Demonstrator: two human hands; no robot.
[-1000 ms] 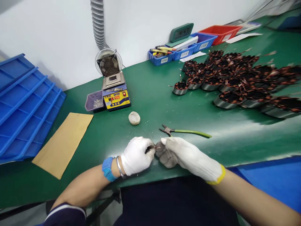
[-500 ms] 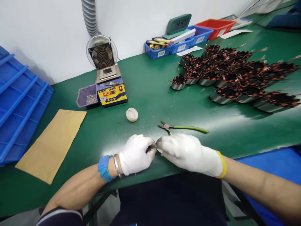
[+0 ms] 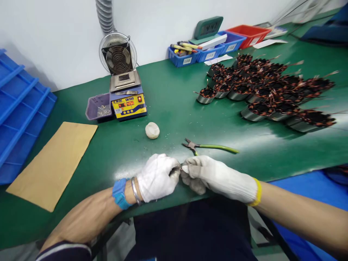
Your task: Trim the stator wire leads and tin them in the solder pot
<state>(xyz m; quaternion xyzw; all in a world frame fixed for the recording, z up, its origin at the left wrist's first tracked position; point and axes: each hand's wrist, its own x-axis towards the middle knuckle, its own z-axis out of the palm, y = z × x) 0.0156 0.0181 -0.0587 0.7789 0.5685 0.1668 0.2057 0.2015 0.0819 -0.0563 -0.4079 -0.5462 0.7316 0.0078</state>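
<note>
Thin piece [image 3: 181,169], lower centre of frame, sits between the two gloved hands; too small to identify. Left hand [image 3: 159,177] is curled nearly closed, thumb and finger meeting on it, probably to steady it. Right hand [image 3: 209,174] looks pinched on the same bit from the other side, other fingers folded under. Both are low over the near edge of the surface [image 3: 168,98], likely for control. One pair of pliers [image 3: 216,146], green handle pointing right, lies just past the right hand, presumably for quick reach. One white round pad [image 3: 152,130] beyond the left hand, loose specks around it. Upper left of frame: one yellow-fronted unit [image 3: 129,106], one purple tray [image 3: 89,108] beside it, one fan [image 3: 119,59] behind, probably for fumes. Upper right: wound metal rings [image 3: 268,88], overlapping, can't count exactly, likely grouped to save room. Behind those: three blue bins [image 3: 178,62], one red bin [image 3: 248,41], one clock [image 3: 208,27]. Left: one brown sheet [image 3: 54,165].
</note>
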